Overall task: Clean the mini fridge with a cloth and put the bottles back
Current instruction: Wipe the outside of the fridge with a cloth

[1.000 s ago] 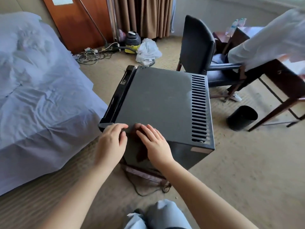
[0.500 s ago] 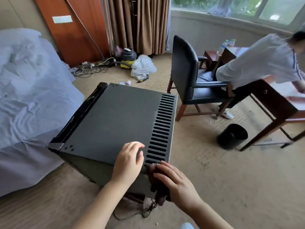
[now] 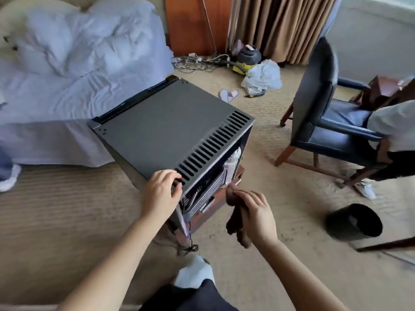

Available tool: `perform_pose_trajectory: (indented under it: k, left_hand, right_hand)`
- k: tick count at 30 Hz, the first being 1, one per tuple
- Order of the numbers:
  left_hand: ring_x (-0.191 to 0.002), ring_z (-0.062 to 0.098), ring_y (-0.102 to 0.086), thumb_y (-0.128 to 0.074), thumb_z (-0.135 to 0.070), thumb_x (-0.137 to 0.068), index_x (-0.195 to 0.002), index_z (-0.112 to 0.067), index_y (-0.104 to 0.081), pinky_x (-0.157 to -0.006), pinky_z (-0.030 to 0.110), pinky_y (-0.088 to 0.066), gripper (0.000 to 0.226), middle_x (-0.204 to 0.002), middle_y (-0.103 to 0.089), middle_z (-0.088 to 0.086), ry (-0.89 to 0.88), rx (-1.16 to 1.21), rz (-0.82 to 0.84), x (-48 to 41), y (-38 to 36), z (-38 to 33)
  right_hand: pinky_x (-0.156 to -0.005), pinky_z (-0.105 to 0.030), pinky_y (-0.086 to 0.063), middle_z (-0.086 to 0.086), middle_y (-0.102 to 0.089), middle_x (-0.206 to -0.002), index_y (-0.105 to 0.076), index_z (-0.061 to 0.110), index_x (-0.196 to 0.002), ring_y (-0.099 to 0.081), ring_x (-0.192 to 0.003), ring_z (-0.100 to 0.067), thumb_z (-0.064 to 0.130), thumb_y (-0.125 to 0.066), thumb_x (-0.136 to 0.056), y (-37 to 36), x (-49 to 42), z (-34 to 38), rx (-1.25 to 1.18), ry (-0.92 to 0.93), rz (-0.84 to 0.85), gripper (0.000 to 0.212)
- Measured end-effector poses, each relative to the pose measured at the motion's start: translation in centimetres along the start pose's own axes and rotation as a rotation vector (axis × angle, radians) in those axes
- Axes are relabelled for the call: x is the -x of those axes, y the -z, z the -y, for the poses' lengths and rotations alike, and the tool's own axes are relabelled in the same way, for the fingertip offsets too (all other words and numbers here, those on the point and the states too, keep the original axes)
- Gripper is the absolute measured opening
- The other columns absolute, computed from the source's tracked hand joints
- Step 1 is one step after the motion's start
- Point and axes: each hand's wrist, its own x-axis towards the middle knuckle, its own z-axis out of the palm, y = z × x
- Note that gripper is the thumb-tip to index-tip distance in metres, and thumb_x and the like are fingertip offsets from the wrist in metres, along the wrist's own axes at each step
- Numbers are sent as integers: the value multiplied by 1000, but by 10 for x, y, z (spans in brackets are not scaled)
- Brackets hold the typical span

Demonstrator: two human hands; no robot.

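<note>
Standing on the beige carpet (image 3: 258, 131) between the bed (image 3: 67, 75) on the left and a dark blue armchair (image 3: 318, 113) on the right, the mini fridge (image 3: 166, 129) is seen from above with its open back turned toward the near side, so the coils and wiring show below the slotted vents along its top edge. The left hand (image 3: 161, 194) grips the fridge's near corner, its fingers bent over the top by the vent slots and the thumb tucked against the rear edge. The right hand (image 3: 253, 214) hovers just right of the exposed back, fingers curled tightly round a dark brown cloth (image 3: 234, 223). The cloth's upper end pokes out near the fridge's back, though I cannot tell if it touches, and its lower end dangles below the palm. A black waste bin (image 3: 352, 221) lies tipped on the carpet at the near right. At the far wall, a yellow and black vacuum cleaner (image 3: 247, 59) sits by tan curtains (image 3: 280, 25), next to a crumpled white bag (image 3: 262, 77) and a tangle of cables (image 3: 197, 62). Another person (image 3: 393, 122) in a white top is partly visible at the right edge beside the armchair.
</note>
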Motion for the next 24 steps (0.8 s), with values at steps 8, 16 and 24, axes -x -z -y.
perform_pose_trajectory:
  k: [8,16,24]
  left_hand:
    - [-101,26,-57,-57,-24,-86,-102,-5,-66,-92,37,-44,26,-106,-64,7,-31,-80,-2,-80,-44,-35]
    - [-105,31,-57,-63,-24,-86,-108,-2,-63,-95,40,-44,31,-111,-63,11,15,-121,55,-178,-90,-38]
    - [-105,29,-56,-45,-29,-89,-105,-1,-63,-97,34,-38,36,-110,-62,12,11,-133,-40,-182,-98,-37]
  right_hand:
    - [-68,-36,-55,12,-67,-82,-69,27,-98,-63,-79,-17,2,-56,-83,17,-89,-59,-320,-565,43,32]
    - [-69,-20,-45,4,-69,-89,-70,20,-98,-61,-84,-14,3,-58,-86,10,-230,-102,-420,-707,-165,24]
    - [-102,-25,-43,15,-62,-122,-71,27,-112,-55,-116,0,30,-57,-92,-40,-240,-69,-763,-767,-272,25]
